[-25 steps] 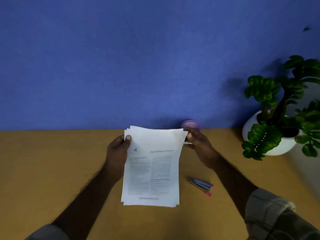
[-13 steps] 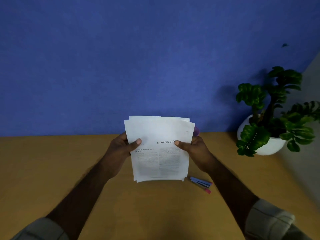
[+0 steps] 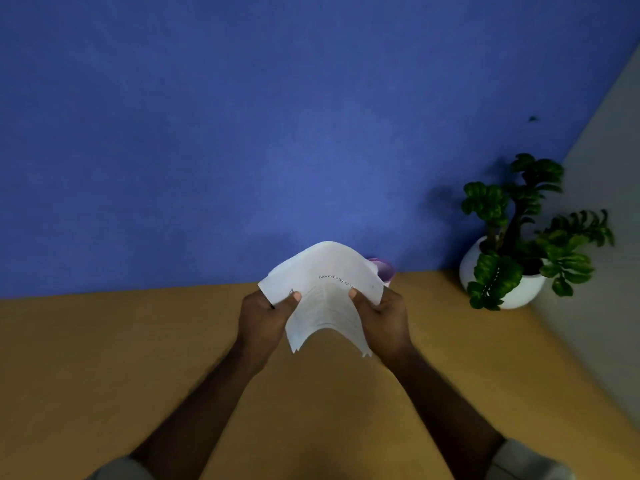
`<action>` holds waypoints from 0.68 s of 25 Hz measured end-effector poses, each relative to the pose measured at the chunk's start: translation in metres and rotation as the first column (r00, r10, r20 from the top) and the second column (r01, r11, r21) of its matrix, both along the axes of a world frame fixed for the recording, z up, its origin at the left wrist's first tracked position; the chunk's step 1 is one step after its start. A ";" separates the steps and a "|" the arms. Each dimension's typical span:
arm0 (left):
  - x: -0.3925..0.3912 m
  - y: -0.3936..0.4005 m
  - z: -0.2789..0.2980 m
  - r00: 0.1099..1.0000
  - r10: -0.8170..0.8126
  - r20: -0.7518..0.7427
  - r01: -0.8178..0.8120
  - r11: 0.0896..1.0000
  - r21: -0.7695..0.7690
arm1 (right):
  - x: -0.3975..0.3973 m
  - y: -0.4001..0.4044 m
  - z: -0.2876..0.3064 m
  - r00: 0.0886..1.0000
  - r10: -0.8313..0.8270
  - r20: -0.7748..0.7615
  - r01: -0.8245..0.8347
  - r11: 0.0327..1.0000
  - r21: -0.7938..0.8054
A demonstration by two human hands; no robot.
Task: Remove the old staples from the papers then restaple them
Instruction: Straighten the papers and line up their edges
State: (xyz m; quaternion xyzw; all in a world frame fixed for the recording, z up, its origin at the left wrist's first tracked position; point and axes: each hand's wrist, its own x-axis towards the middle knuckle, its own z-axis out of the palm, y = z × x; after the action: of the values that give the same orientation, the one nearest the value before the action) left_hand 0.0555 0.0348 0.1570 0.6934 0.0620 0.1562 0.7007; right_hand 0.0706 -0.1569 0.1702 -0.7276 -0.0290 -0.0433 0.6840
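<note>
1. I see both forearms bare up to pushed-back sleeves.
2. Left sleeve (image 3: 121, 469): pale grey-beige cloth, only an edge showing.
3. Right sleeve (image 3: 530, 460): same pale cloth, bunched; pattern too blurred to tell.

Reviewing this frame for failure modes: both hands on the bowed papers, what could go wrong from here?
1. The papers are arched between left hand and right hand; more bend could crease them.
2. The lower sheet edges are fanned and uneven, so sheets may slip out of alignment before restapling.
3. No stapler or remover is visible on the table, and the purple object sits half hidden behind the papers, where it could be knocked.
</note>
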 end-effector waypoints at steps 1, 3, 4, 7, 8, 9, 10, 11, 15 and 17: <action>0.000 0.002 0.000 1.000 -0.007 -0.005 0.007 1.000 -0.014 | -0.001 0.002 0.001 1.000 -0.021 0.010 0.021 1.000 -0.008; 0.001 0.007 -0.004 0.999 -0.033 -0.026 0.032 0.999 -0.036 | -0.003 0.006 0.001 0.998 -0.051 0.031 0.052 0.998 -0.026; 0.001 0.008 -0.006 0.998 -0.047 -0.041 0.045 0.998 -0.044 | -0.004 0.007 0.000 0.997 -0.066 0.040 0.067 0.997 -0.034; 0.002 0.010 -0.007 0.993 -0.104 -0.064 0.101 0.994 -0.039 | -0.010 0.005 -0.004 0.988 -0.132 0.075 0.136 0.989 -0.051; 0.004 0.008 -0.007 0.990 -0.127 -0.064 0.125 0.992 -0.034 | -0.010 0.003 -0.005 0.985 -0.146 0.089 0.152 0.987 -0.059; 0.006 0.006 -0.006 0.987 -0.145 -0.066 0.143 0.989 -0.030 | -0.010 0.000 -0.006 0.985 -0.145 0.093 0.151 0.987 -0.054; 0.008 0.004 -0.005 0.985 -0.157 -0.071 0.155 0.988 -0.023 | -0.008 -0.005 -0.008 0.986 -0.137 0.094 0.141 0.989 -0.044; 0.010 0.002 -0.004 0.984 -0.159 -0.076 0.158 0.987 -0.010 | -0.006 -0.010 -0.009 0.987 -0.126 0.098 0.130 0.991 -0.033; 0.013 -0.004 -0.011 0.977 -0.173 -0.123 0.172 0.985 -0.016 | 0.007 -0.029 -0.025 0.999 -0.024 0.047 0.024 1.000 0.000; 0.009 -0.009 -0.020 0.971 -0.195 -0.141 0.189 0.980 -0.057 | 0.010 -0.041 -0.038 0.999 0.047 0.025 -0.047 0.999 -0.007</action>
State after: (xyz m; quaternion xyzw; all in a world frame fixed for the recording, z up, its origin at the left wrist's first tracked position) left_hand 0.0648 0.0258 0.1366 0.6904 0.0492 0.0350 0.7209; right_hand 0.0804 -0.1979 0.1321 -0.7283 -0.0548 -0.0364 0.6821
